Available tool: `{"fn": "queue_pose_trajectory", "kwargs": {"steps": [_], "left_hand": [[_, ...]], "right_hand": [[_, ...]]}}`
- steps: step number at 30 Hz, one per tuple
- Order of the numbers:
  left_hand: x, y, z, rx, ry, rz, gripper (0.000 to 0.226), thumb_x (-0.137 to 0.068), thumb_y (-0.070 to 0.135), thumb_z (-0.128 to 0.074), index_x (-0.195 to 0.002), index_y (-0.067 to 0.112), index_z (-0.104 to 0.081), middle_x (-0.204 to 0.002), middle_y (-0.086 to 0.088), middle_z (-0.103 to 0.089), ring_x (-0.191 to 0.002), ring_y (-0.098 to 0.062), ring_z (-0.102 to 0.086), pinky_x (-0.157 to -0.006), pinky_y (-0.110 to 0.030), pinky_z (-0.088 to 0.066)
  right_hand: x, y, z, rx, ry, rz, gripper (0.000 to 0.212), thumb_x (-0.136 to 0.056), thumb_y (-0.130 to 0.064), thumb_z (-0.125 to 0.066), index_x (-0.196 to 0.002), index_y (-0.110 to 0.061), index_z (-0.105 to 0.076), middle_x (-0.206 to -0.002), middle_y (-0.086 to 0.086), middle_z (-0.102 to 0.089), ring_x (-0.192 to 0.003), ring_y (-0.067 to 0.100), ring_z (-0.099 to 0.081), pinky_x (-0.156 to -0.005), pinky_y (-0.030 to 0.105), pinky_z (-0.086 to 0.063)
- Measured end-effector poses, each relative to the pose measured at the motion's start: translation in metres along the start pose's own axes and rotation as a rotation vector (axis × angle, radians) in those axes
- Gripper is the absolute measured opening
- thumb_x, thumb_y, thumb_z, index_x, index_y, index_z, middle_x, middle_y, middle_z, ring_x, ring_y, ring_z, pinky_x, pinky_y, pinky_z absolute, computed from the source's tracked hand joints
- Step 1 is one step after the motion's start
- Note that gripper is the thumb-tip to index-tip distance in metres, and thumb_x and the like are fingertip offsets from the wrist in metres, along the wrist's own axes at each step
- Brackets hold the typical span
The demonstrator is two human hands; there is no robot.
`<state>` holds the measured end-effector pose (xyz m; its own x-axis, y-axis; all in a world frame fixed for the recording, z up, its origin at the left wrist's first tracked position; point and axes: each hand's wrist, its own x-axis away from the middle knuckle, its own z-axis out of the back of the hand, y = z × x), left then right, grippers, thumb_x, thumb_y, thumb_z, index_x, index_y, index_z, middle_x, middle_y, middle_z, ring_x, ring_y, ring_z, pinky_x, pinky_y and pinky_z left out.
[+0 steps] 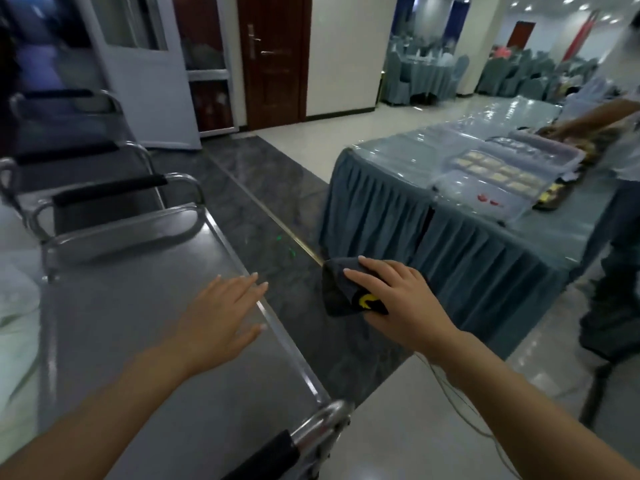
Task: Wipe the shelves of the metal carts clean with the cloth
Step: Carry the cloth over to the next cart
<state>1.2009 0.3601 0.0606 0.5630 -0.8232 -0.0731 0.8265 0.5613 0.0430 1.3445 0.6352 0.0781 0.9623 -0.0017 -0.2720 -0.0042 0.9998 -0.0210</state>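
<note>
Left hand [221,311] flat and open, fingers spread, palm down over the top shelf [145,341] of the nearest metal cart [298,362] – whether it touches the steel is hard to tell. Shelf is smooth brushed stainless, rectangular, with a raised polished rim along its right edge. Right hand [391,292] grips the cloth [343,292], fingers curled over the top, thumb tucked under; the cloth is dark grey, soft, bunched into a folded wad with a yellow curved mark on it. Cloth is held out to the right of the cart, off the shelf, over the dark marbled floor strip [277,188]. Cart handle [311,434] at the near end – chrome tube bend with a black foam sleeve. More carts [104,188] nested behind, same chrome tubing and black grips. To the right, a long table [450,237] with pleated grey-blue skirting and a glossy clear cover, holding clear plastic lidded boxes [502,174]. Another person [616,202] stands at the table's far side, blurred
</note>
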Motion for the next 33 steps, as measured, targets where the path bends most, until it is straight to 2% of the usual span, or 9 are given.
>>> {"fn": "queue_pose_trajectory", "kwargs": {"steps": [3,6,10,16,21,24,28,31,33], "left_hand": [[-0.022,-0.01,-0.014,0.071,0.027,0.055,0.065,-0.095,0.051,-0.041,-0.151,0.025,-0.019,-0.159,0.0,-0.017,-0.146,-0.015,-0.016,-0.117,-0.032,0.005],[-0.04,-0.012,-0.025,0.034,0.005,0.08,0.064,-0.096,0.051,-0.039,-0.151,0.026,-0.018,-0.159,0.001,-0.017,-0.146,-0.014,-0.015,-0.118,-0.034,0.003],[-0.075,-0.003,-0.038,0.055,-0.005,0.178,0.063,-0.093,0.044,-0.053,-0.147,0.019,-0.034,-0.153,-0.005,-0.033,-0.141,-0.022,-0.032,-0.117,-0.039,-0.006],[-0.15,0.028,-0.077,0.063,-0.086,0.404,0.065,-0.096,0.054,-0.037,-0.151,0.025,-0.019,-0.158,0.001,-0.02,-0.145,-0.013,-0.017,-0.114,-0.03,0.007],[-0.217,0.067,-0.092,0.082,-0.118,0.636,0.067,-0.096,0.054,-0.036,-0.152,0.024,-0.016,-0.159,0.0,-0.017,-0.145,-0.014,-0.018,-0.119,-0.032,-0.006],[-0.242,0.078,-0.093,0.125,-0.112,0.749,0.068,-0.095,0.054,-0.037,-0.152,0.024,-0.015,-0.16,0.001,-0.015,-0.145,-0.013,-0.017,-0.118,-0.031,-0.007],[-0.261,0.076,-0.097,0.079,-0.164,0.833,0.073,-0.093,0.065,-0.018,-0.152,0.023,-0.01,-0.161,0.0,-0.009,-0.147,-0.013,-0.012,-0.119,-0.036,-0.002],[-0.273,0.063,-0.099,0.057,-0.124,0.909,0.097,-0.078,0.075,0.01,-0.151,0.017,-0.02,-0.158,-0.008,-0.021,-0.145,-0.022,-0.023,-0.119,-0.044,-0.007],[-0.278,0.05,-0.104,0.061,-0.128,0.961,0.107,-0.07,0.074,0.025,-0.151,0.018,-0.016,-0.159,-0.006,-0.017,-0.146,-0.02,-0.019,-0.12,-0.043,-0.004]], "right_hand": [[-0.026,0.022,-0.018,0.004,-0.048,0.058,0.071,-0.078,-0.032,-0.07,-0.143,-0.033,-0.04,-0.148,-0.001,-0.041,-0.128,0.027,-0.044,-0.1,0.044,-0.038],[-0.054,0.054,-0.035,-0.006,-0.071,0.127,0.072,-0.077,-0.032,-0.072,-0.143,-0.032,-0.041,-0.148,0.0,-0.042,-0.128,0.027,-0.045,-0.099,0.044,-0.039],[-0.096,0.1,-0.062,-0.08,-0.084,0.193,0.072,-0.075,-0.028,-0.075,-0.141,-0.029,-0.046,-0.145,0.001,-0.045,-0.127,0.028,-0.046,-0.099,0.046,-0.041],[-0.162,0.187,-0.118,-0.197,-0.139,0.41,0.071,-0.073,-0.029,-0.077,-0.138,-0.028,-0.049,-0.144,0.003,-0.047,-0.125,0.029,-0.05,-0.097,0.047,-0.044],[-0.209,0.251,-0.142,-0.288,-0.171,0.598,0.068,-0.075,-0.028,-0.074,-0.138,-0.025,-0.05,-0.143,0.006,-0.047,-0.123,0.032,-0.05,-0.094,0.049,-0.045],[-0.234,0.271,-0.151,-0.329,-0.16,0.655,0.069,-0.074,-0.027,-0.073,-0.138,-0.024,-0.05,-0.143,0.007,-0.048,-0.123,0.031,-0.05,-0.095,0.049,-0.044],[-0.269,0.278,-0.167,-0.383,-0.159,0.72,0.067,-0.074,-0.026,-0.071,-0.138,-0.024,-0.05,-0.142,0.007,-0.048,-0.123,0.032,-0.05,-0.094,0.049,-0.044],[-0.296,0.273,-0.182,-0.391,-0.16,0.777,0.067,-0.074,-0.027,-0.07,-0.137,-0.023,-0.051,-0.142,0.008,-0.049,-0.122,0.033,-0.051,-0.093,0.049,-0.045],[-0.317,0.267,-0.19,-0.397,-0.171,0.816,0.067,-0.074,-0.027,-0.07,-0.137,-0.024,-0.05,-0.142,0.008,-0.048,-0.122,0.033,-0.051,-0.094,0.049,-0.044]]}}
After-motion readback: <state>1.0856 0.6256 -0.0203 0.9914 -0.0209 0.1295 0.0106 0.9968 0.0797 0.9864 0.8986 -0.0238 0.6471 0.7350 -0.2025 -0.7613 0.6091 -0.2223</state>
